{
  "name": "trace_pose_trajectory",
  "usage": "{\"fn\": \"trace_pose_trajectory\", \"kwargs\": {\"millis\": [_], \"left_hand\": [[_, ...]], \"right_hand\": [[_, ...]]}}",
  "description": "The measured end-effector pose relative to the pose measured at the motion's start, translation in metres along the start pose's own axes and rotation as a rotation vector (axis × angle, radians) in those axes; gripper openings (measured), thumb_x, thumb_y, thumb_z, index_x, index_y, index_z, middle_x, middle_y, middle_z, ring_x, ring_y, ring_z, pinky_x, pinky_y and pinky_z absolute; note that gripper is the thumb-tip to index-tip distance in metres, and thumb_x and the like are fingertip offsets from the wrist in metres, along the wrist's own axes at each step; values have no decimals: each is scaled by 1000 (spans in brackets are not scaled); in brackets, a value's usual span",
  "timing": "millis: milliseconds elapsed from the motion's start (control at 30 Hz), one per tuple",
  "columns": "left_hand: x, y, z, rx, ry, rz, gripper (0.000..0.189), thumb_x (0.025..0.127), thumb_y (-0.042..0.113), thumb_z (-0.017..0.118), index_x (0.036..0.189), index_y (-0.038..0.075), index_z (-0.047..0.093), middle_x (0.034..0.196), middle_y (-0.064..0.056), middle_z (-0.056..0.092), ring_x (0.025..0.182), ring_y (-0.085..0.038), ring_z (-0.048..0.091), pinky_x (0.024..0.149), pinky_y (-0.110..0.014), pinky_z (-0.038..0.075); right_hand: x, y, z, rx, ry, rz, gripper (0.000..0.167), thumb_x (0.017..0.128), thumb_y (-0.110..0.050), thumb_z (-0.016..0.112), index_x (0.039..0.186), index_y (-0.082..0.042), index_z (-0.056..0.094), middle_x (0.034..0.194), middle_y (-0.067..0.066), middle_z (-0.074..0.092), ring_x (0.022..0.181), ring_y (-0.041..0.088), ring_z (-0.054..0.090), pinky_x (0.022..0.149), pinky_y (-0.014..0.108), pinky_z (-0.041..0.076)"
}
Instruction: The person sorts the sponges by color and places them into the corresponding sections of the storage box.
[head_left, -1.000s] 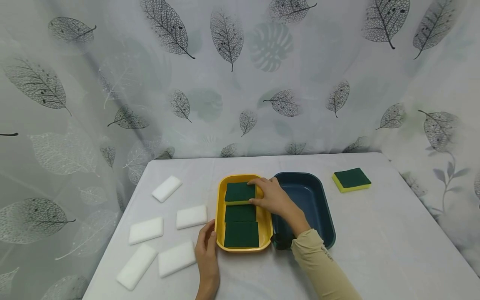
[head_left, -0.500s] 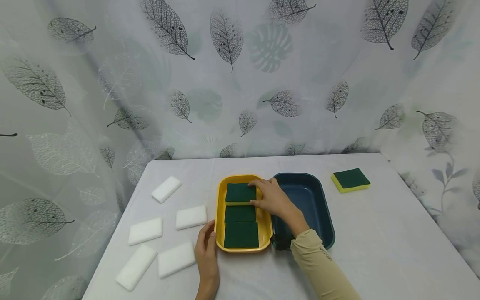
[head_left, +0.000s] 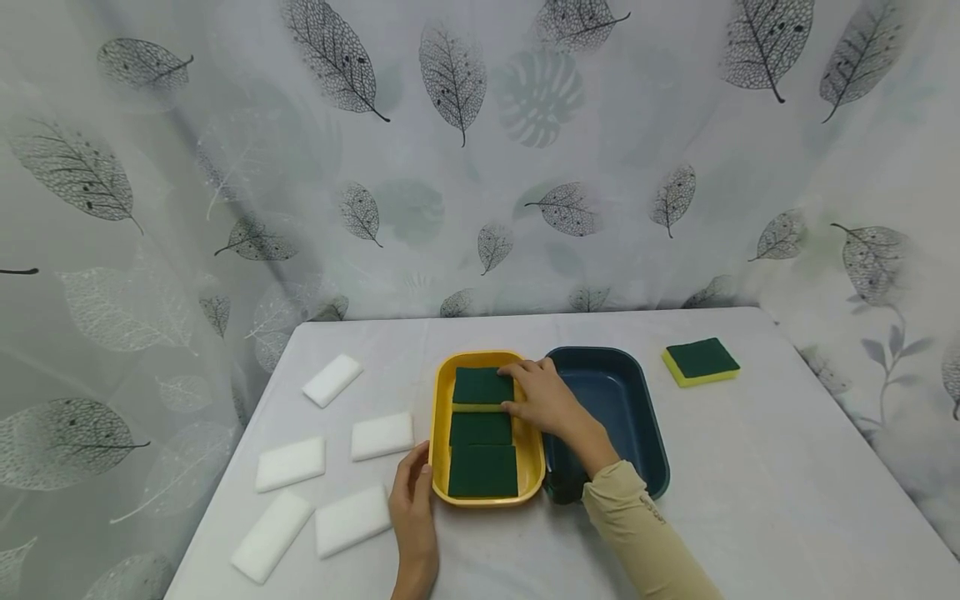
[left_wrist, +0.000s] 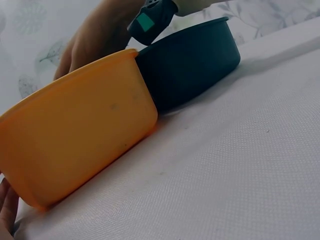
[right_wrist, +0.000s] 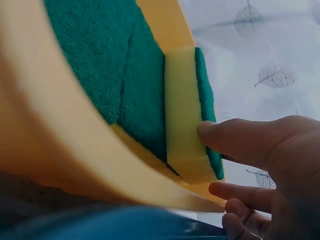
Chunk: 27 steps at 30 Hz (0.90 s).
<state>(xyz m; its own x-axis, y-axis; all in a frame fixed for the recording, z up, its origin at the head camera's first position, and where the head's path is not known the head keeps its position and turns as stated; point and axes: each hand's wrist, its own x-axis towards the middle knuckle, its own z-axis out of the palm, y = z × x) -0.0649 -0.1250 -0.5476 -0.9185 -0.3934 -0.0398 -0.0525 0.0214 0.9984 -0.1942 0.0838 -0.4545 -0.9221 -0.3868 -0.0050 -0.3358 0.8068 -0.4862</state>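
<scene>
The yellow tub holds green-topped scouring sponges: a near one, a middle one and a far one. My right hand reaches in from the right and pinches the far sponge at its right end. In the right wrist view, the thumb lies against that sponge's side; the sponge stands higher than its neighbour. My left hand rests against the tub's left wall near the front, its fingers slightly bent. In the left wrist view, only a few fingertips show beside the yellow tub.
A dark blue tub stands against the yellow one's right side, partly under the right forearm. One green-and-yellow sponge lies at the far right. Several white sponges are scattered on the left. A leaf-print curtain hangs behind the table.
The far sponge has shifted slightly to the right in the right hand, and less of its yellow front edge shows. Both hands are almost still.
</scene>
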Motion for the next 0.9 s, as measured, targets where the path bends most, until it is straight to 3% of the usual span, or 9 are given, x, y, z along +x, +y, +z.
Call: {"fn": "trace_pose_trajectory", "kwargs": {"millis": [167, 400, 667, 900], "left_hand": [[1, -1, -1, -1, 4, -9, 35, 111, 31, 51, 143, 20, 60, 145, 3, 61, 129, -6, 55, 102, -5, 45], [1, -1, 0, 9, 9, 4, 35, 111, 31, 51, 143, 20, 60, 145, 2, 61, 128, -9, 56, 102, -5, 45], [0, -3, -2, 11, 13, 17, 34, 111, 29, 52, 142, 20, 60, 144, 2, 62, 128, -6, 56, 102, -5, 45], [1, -2, -1, 22, 4, 22, 34, 111, 31, 51, 143, 21, 60, 144, 3, 62, 128, -6, 57, 103, -6, 45]], "right_hand": [[-4, 7, 0, 70, 5, -45, 52, 98, -26, 74, 146, -10, 58, 154, 19, 52, 120, 37, 43, 97, 51, 47], [-15, 23, -8, 322, -19, -89, 51, 104, -26, 66, 150, -8, 52, 158, 19, 48, 131, 40, 50, 104, 55, 52], [-38, 39, -22, 506, -40, -45, 55, 106, -30, 62, 155, -12, 46, 158, 18, 47, 140, 42, 52, 112, 55, 51], [-65, 65, -44, 568, 36, -42, 54, 107, -33, 61, 155, -14, 46, 158, 20, 46, 140, 47, 52, 109, 56, 52]]}}
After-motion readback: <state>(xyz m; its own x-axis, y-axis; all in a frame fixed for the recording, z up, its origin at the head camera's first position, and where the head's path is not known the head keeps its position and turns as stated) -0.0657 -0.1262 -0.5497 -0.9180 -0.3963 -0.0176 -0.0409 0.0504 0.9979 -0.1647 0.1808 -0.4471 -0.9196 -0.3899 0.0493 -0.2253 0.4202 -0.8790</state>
